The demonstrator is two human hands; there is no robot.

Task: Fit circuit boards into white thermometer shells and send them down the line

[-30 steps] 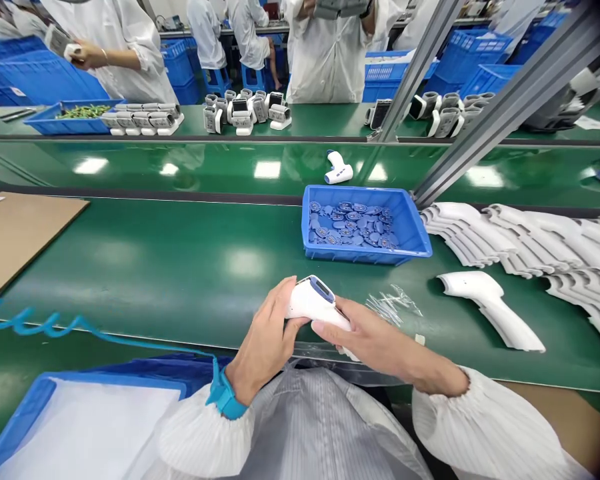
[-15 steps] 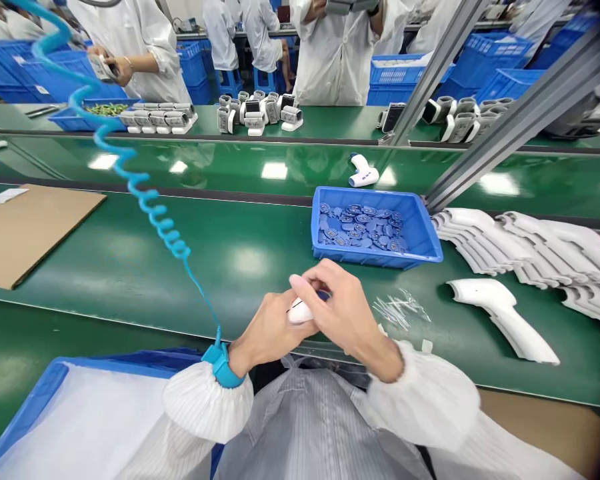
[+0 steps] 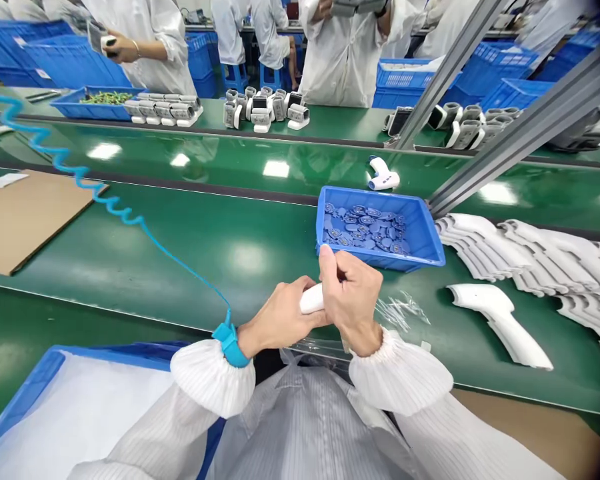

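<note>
My left hand (image 3: 285, 310) is wrapped around a white plastic housing (image 3: 312, 299), which lies across in front of my body. My right hand (image 3: 353, 293) is curled over the right end of the same housing, thumb pointing up; its fingers hide that end. A blue tub (image 3: 380, 260) of small blue oval pieces (image 3: 363, 223) stands just beyond my right hand. To the right lies a loose white gun-shaped shell (image 3: 500, 320), with stacks of similar shells (image 3: 480, 247) behind it. Thin white sticks (image 3: 403, 310) lie between my right hand and that shell.
A coiled blue cord (image 3: 115, 207) runs to the band (image 3: 231, 345) on my left wrist. Cardboard (image 3: 35, 213) lies at left. A white-and-blue handheld device (image 3: 383, 175) sits on the green belt. A metal post (image 3: 460, 190) rises behind the tub. Co-workers (image 3: 340, 53) stand opposite.
My right hand has turned from fingers bent over the housing to a fist with the thumb raised. The handheld device has shifted right on the belt. The coiled cord has swung left.
</note>
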